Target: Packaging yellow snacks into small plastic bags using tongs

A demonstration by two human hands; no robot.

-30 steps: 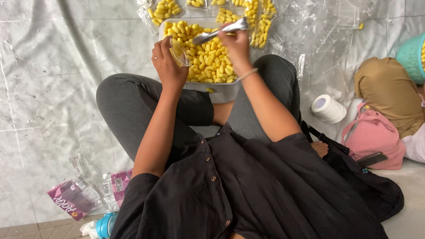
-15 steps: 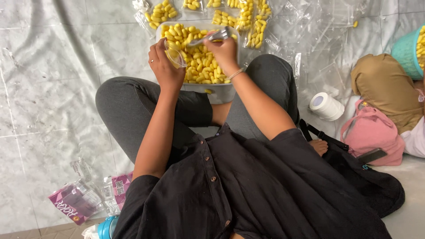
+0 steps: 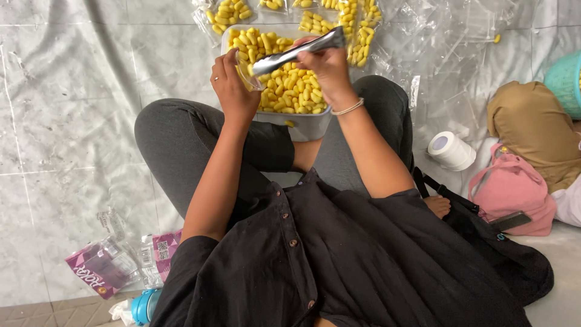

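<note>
Over the tub (image 3: 302, 124), my right hand (image 3: 327, 66) pinches metal tongs (image 3: 296, 53) shut; left fingers (image 3: 221, 69) hold — I think — a flimsy, slippery clear bag (image 3: 247, 71) by its mouth.

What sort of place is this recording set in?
Probably an informal floor-level packing spot: a plastic sheet covers the floor, a tub of yellow capsules rests on the person's lap, and filled clear bags lie ahead.

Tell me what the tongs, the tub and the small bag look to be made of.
Tongs in the right hand: likely steel, silver with bright glints. Tub of yellow pieces: probably plastic, translucent and greyish, with the contents showing dimly through its wall. Small bag at the left hand: thin clear plastic film, see-through and shiny; its exact type cannot be told.
</note>
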